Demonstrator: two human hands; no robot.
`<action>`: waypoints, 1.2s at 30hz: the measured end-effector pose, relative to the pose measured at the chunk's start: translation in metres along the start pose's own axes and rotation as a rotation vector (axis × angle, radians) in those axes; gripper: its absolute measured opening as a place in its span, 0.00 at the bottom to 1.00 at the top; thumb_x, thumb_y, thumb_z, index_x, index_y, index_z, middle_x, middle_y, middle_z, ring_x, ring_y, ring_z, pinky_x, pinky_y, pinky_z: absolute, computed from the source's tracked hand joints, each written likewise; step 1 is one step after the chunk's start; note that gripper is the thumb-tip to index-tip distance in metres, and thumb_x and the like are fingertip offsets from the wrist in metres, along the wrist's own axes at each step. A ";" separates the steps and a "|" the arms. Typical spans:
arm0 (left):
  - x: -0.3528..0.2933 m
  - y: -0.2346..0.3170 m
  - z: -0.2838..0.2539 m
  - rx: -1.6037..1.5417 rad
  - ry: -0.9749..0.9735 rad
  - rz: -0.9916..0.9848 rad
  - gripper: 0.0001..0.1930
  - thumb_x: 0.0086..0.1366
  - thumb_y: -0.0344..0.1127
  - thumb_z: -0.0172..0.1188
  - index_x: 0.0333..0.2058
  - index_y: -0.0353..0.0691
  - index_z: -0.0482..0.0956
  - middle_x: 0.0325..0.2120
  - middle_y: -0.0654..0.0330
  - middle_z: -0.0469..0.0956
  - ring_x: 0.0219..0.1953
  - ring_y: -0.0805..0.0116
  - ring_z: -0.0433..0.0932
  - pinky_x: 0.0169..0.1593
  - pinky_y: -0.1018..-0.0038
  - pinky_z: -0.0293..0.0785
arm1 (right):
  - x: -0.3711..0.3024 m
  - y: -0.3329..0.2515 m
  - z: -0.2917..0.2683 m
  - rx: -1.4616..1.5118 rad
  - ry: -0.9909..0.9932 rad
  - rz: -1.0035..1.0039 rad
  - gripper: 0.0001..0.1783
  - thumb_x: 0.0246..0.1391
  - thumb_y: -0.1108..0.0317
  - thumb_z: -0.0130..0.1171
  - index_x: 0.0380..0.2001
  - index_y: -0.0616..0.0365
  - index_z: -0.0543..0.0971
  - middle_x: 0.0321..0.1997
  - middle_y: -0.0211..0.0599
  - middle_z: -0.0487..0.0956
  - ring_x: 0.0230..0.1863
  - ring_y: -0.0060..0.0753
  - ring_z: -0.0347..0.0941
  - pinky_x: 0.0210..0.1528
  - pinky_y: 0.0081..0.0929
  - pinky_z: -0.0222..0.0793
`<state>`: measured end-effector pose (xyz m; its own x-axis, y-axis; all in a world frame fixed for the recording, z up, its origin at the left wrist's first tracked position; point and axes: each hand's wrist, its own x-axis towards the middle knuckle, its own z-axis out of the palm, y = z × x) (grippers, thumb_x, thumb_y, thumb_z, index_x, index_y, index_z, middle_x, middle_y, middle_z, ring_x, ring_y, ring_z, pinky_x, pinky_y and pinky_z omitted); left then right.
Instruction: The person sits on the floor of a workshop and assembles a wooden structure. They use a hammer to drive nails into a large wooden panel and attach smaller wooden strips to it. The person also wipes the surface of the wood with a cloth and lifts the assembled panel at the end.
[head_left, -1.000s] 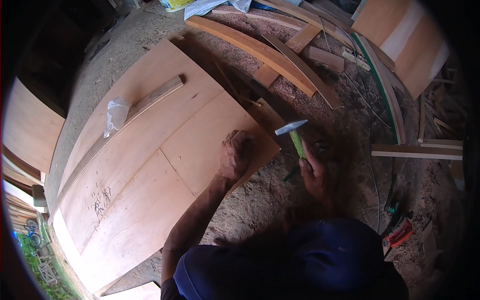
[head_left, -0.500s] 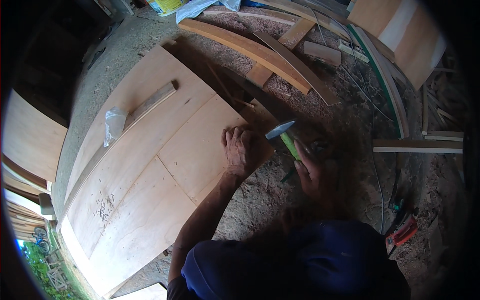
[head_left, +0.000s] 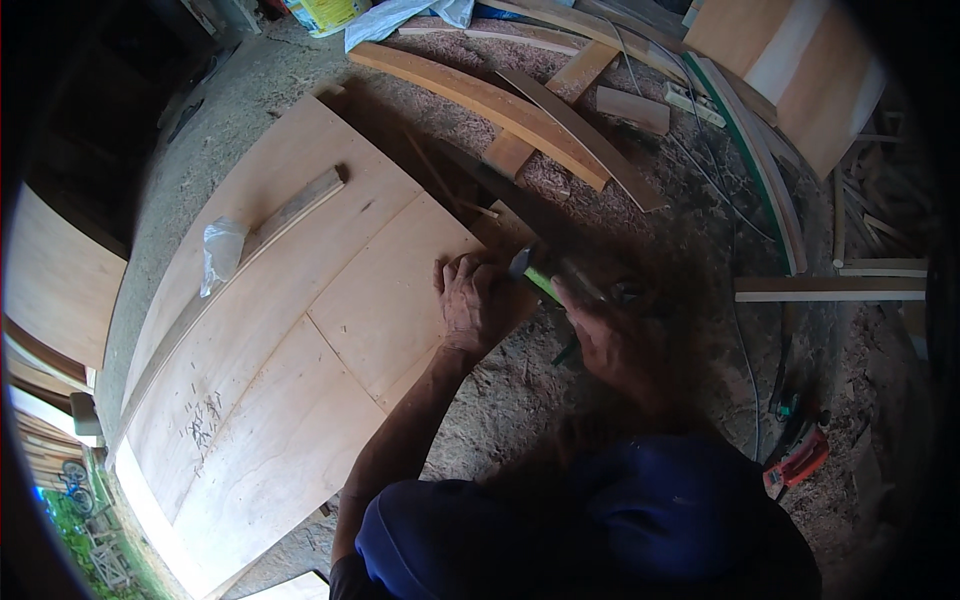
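Note:
A pale plywood panel (head_left: 385, 270) lies before me on the left, with seams across its face. At its right end my left hand (head_left: 468, 305) rests with bent fingers; the thumb side is in shadow, so what it pinches, if anything, is hidden. My right hand (head_left: 605, 345) is closed round the green handle of a hammer (head_left: 543, 285). The hammer's metal head is right beside the fingers of my left hand, at the panel's end. Several small nails (head_left: 203, 425) lie scattered on the panel's near left part.
A long wood strip (head_left: 290, 210) and a clear plastic bag (head_left: 222, 250) lie on the panel. Beyond are curved timbers (head_left: 480, 95) among shavings and a power strip (head_left: 695, 104). A red tool (head_left: 798, 462) lies at lower right, near a cord.
The hammer has swung down and left, its head now close beside my left hand. My right hand moved left with it. My left hand stays at the panel's end.

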<state>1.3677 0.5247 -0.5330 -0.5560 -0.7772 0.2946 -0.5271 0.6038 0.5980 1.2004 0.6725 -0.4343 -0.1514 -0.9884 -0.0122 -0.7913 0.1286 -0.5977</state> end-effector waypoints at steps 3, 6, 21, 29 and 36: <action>0.005 -0.005 -0.001 -0.061 -0.028 0.092 0.26 0.56 0.48 0.70 0.51 0.42 0.79 0.57 0.54 0.74 0.64 0.50 0.68 0.73 0.45 0.45 | -0.005 0.002 0.001 0.087 0.126 -0.066 0.31 0.64 0.75 0.57 0.69 0.45 0.69 0.49 0.53 0.81 0.49 0.53 0.81 0.51 0.38 0.76; -0.021 0.016 -0.008 -0.075 -0.058 0.082 0.40 0.58 0.47 0.69 0.65 0.33 0.65 0.65 0.45 0.67 0.71 0.43 0.60 0.74 0.45 0.43 | -0.012 0.011 0.001 0.050 0.198 -0.136 0.29 0.64 0.75 0.57 0.68 0.48 0.70 0.51 0.54 0.81 0.51 0.52 0.81 0.53 0.38 0.75; -0.035 0.009 -0.022 0.085 -0.056 0.081 0.45 0.60 0.44 0.69 0.68 0.28 0.55 0.64 0.36 0.65 0.67 0.35 0.63 0.71 0.48 0.56 | 0.000 0.000 0.015 0.166 0.444 -0.248 0.28 0.61 0.78 0.58 0.65 0.51 0.74 0.52 0.52 0.82 0.52 0.49 0.82 0.56 0.38 0.75; -0.036 0.010 -0.023 0.054 -0.055 0.098 0.45 0.61 0.43 0.66 0.68 0.25 0.53 0.64 0.34 0.64 0.68 0.33 0.61 0.71 0.46 0.53 | -0.005 -0.006 0.012 -0.035 0.210 -0.140 0.27 0.60 0.75 0.60 0.63 0.43 0.77 0.49 0.52 0.83 0.48 0.52 0.82 0.51 0.43 0.77; -0.035 0.017 -0.018 0.038 -0.040 0.096 0.44 0.61 0.45 0.66 0.68 0.26 0.56 0.64 0.34 0.65 0.68 0.34 0.62 0.71 0.47 0.55 | 0.008 0.013 0.011 -0.026 0.188 -0.246 0.33 0.58 0.79 0.56 0.67 0.45 0.72 0.45 0.54 0.82 0.43 0.55 0.81 0.45 0.47 0.77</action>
<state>1.3894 0.5592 -0.5195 -0.6297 -0.7084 0.3189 -0.4941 0.6820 0.5392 1.1953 0.6653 -0.4514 -0.0584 -0.9583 0.2799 -0.8322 -0.1081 -0.5438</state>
